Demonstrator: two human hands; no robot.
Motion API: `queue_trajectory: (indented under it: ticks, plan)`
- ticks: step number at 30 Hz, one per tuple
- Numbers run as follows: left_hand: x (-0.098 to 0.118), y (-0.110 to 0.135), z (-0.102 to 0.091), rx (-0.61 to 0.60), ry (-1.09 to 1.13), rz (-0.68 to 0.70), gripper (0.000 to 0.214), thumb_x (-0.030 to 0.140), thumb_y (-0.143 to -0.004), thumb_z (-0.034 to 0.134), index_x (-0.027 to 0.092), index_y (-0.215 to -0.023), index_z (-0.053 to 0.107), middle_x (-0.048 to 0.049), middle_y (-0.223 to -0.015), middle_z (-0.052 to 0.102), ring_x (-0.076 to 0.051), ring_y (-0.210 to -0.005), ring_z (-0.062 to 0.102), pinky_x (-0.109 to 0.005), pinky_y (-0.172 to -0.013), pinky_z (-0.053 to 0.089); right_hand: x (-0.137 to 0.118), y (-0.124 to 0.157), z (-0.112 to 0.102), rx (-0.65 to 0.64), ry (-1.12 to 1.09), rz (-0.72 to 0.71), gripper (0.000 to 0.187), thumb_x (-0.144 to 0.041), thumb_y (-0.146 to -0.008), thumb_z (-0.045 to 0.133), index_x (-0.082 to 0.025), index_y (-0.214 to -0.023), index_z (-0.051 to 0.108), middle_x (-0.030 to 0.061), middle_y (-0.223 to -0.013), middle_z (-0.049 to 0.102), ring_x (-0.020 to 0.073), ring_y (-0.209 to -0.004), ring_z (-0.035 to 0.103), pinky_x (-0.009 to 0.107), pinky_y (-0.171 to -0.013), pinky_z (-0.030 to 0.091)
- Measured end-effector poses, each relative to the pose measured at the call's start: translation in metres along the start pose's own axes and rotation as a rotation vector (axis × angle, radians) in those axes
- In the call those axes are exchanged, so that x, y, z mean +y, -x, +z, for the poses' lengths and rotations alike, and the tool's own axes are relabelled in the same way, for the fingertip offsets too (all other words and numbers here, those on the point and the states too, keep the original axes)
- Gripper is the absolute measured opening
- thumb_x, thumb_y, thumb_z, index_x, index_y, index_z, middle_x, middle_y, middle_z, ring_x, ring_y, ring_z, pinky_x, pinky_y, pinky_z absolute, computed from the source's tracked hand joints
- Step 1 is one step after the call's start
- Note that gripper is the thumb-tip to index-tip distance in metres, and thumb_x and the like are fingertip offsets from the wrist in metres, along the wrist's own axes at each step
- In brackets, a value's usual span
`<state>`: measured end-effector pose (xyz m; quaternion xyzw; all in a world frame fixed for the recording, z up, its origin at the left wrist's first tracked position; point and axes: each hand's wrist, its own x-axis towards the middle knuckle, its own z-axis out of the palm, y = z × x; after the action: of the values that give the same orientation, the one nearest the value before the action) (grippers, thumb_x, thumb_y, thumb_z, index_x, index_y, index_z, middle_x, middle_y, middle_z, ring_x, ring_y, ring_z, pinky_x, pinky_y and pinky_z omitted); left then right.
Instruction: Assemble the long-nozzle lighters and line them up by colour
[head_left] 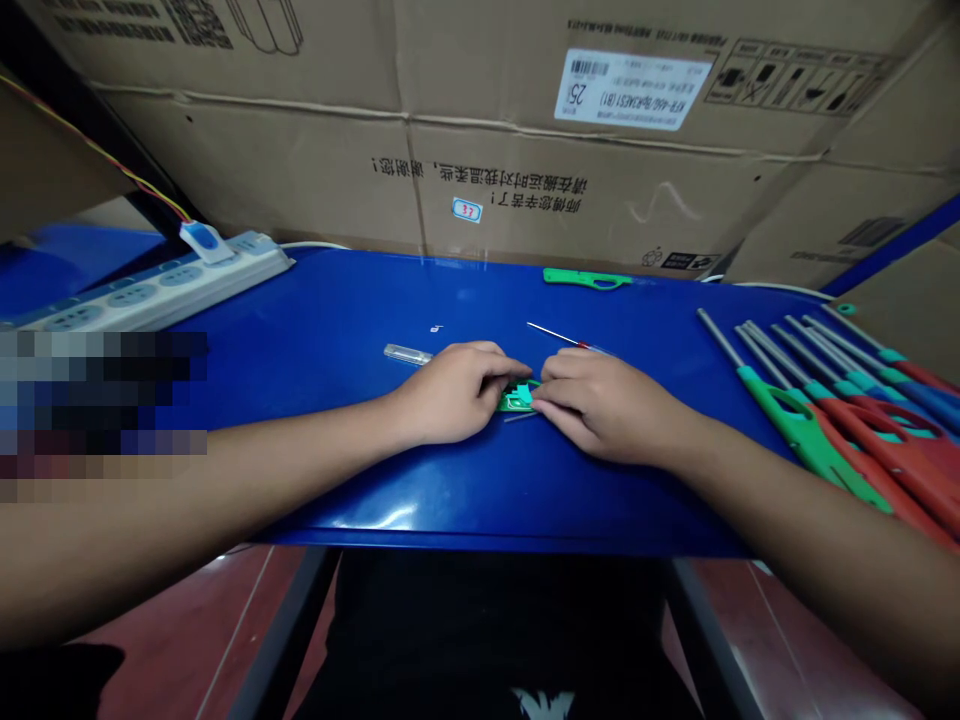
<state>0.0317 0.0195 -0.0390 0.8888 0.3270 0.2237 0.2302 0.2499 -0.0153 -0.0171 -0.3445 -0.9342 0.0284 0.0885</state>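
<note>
On the blue table (pixel 337 330), my left hand (pixel 450 392) and my right hand (pixel 600 405) meet over a small green plastic part (pixel 516 398). Both hands have their fingers curled and pinched on it, so most of the part is hidden. A clear plastic tube (pixel 405 353) pokes out behind my left hand. A thin metal rod with a red end (pixel 556 335) lies just behind my right hand.
Several long-nosed lighters in green, red and blue (pixel 832 410) lie in a row at the right. A green plastic handle shell (pixel 586 278) rests at the back edge. A power strip (pixel 150 285) sits at the back left. Cardboard boxes (pixel 480 130) wall off the rear.
</note>
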Motion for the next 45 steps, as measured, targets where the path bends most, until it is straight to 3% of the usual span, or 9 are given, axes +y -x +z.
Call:
queue_trajectory:
  ticks: [4, 8, 15, 21, 26, 33, 41, 45]
  plan:
    - [0.000, 0.000, 0.000, 0.007, 0.011, 0.010, 0.038, 0.007, -0.090, 0.051, 0.020, -0.117, 0.074, -0.0061, -0.105, 0.073, -0.017, -0.095, 0.068, -0.032, -0.091, 0.053, 0.004, 0.003, -0.004, -0.015, -0.211, 0.074, 0.027, -0.024, -0.098, 0.051, -0.015, -0.093, 0.076, 0.0076, -0.092, 0.067, 0.0174, -0.085, 0.060, 0.032, -0.081, 0.043]
    - [0.001, 0.000, 0.002, 0.028, 0.014, -0.028, 0.037, 0.007, -0.088, 0.052, 0.022, -0.113, 0.076, -0.0049, -0.104, 0.074, -0.017, -0.093, 0.068, -0.032, -0.088, 0.053, 0.001, -0.002, -0.005, 0.002, -0.302, 0.138, 0.026, -0.021, -0.093, 0.054, -0.017, -0.078, 0.075, 0.0039, -0.082, 0.065, 0.0141, -0.076, 0.059, 0.029, -0.074, 0.042]
    - [0.003, 0.000, 0.003, 0.016, -0.002, -0.025, 0.030, 0.014, -0.091, 0.055, 0.022, -0.110, 0.076, -0.0043, -0.100, 0.075, -0.017, -0.090, 0.068, -0.032, -0.086, 0.052, -0.004, -0.016, -0.009, -0.158, -0.383, 0.482, 0.021, -0.037, -0.088, 0.064, -0.020, -0.082, 0.075, 0.0012, -0.079, 0.072, 0.0132, -0.066, 0.058, 0.027, -0.060, 0.037]
    - [0.003, 0.002, 0.003, -0.005, -0.082, 0.025, 0.032, 0.014, -0.093, 0.052, 0.021, -0.114, 0.074, -0.0059, -0.098, 0.071, -0.019, -0.093, 0.065, -0.033, -0.085, 0.050, -0.005, -0.020, -0.009, -0.230, -0.362, 0.542, 0.020, -0.037, -0.089, 0.062, -0.020, -0.084, 0.072, -0.0005, -0.071, 0.067, 0.0119, -0.061, 0.053, 0.026, -0.057, 0.036]
    - [0.003, 0.002, 0.003, -0.007, -0.059, 0.018, 0.030, 0.018, -0.097, 0.051, 0.020, -0.119, 0.072, -0.0069, -0.102, 0.071, -0.020, -0.095, 0.065, -0.033, -0.086, 0.049, -0.005, -0.015, -0.007, -0.148, -0.449, 0.587, 0.017, -0.037, -0.086, 0.066, -0.021, -0.088, 0.073, -0.0007, -0.078, 0.070, 0.0126, -0.068, 0.058, 0.026, -0.061, 0.039]
    - [0.002, 0.002, 0.003, -0.004, -0.044, -0.001, 0.028, 0.020, -0.097, 0.054, 0.022, -0.117, 0.073, -0.0056, -0.098, 0.071, -0.018, -0.092, 0.065, -0.031, -0.084, 0.049, -0.004, -0.010, -0.005, -0.043, -0.376, 0.529, 0.018, -0.036, -0.087, 0.064, -0.023, -0.088, 0.076, 0.0004, -0.081, 0.071, 0.0134, -0.069, 0.057, 0.028, -0.066, 0.039]
    - [0.003, 0.002, 0.003, -0.018, -0.079, -0.003, 0.031, 0.016, -0.095, 0.053, 0.021, -0.118, 0.073, -0.0056, -0.096, 0.069, -0.019, -0.091, 0.064, -0.031, -0.083, 0.049, 0.000, -0.016, -0.002, -0.068, -0.580, 0.578, 0.016, -0.033, -0.081, 0.067, -0.019, -0.086, 0.072, -0.0041, -0.063, 0.058, 0.0101, -0.057, 0.048, 0.025, -0.057, 0.037]
    - [0.006, 0.001, 0.002, -0.022, -0.073, -0.020, 0.031, 0.016, -0.094, 0.053, 0.021, -0.116, 0.074, -0.0058, -0.098, 0.070, -0.019, -0.090, 0.064, -0.032, -0.084, 0.049, 0.002, -0.019, -0.005, -0.107, -0.586, 0.616, 0.017, -0.035, -0.081, 0.068, -0.019, -0.084, 0.073, -0.0036, -0.062, 0.060, 0.0102, -0.056, 0.048, 0.024, -0.054, 0.035]
